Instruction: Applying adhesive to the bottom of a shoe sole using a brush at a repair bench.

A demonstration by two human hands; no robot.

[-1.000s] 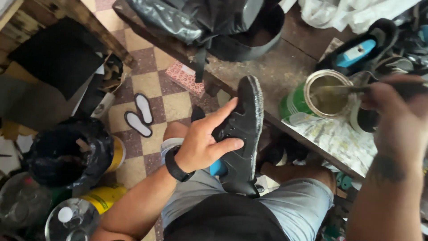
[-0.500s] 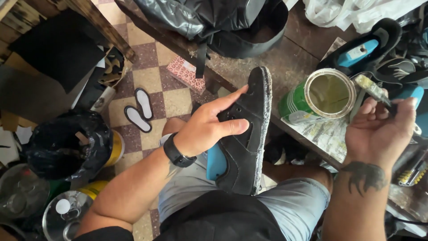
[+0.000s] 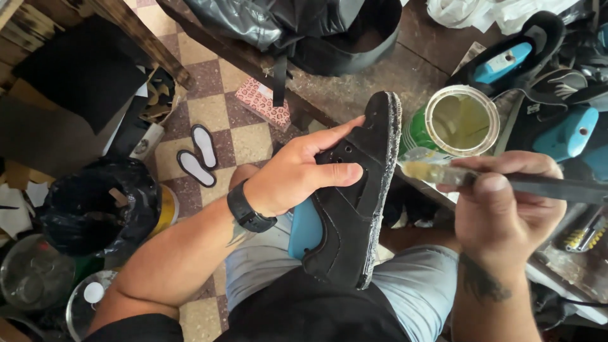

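My left hand [image 3: 297, 174] grips a black shoe [image 3: 354, 209] by its upper, held on edge over my lap with the pale sole rim turned right. A blue last shows inside the shoe. My right hand [image 3: 506, 212] holds a dark-handled brush [image 3: 494, 180] whose glue-wet tip touches the sole edge. Just beyond the brush stands an open green tin of yellowish glue [image 3: 453, 123] on the workbench.
A worn bench [image 3: 373, 82] carries a black bag [image 3: 297, 25], more black shoes on blue lasts [image 3: 557, 130] and white plastic. On the checkered floor lie two insoles [image 3: 196, 155], a patterned pad [image 3: 263, 104], a bin with a black bag [image 3: 98, 206], and jars.
My right hand has brought the brush from the glue tin over to the shoe's sole edge. My left hand has tilted the shoe further onto its edge.
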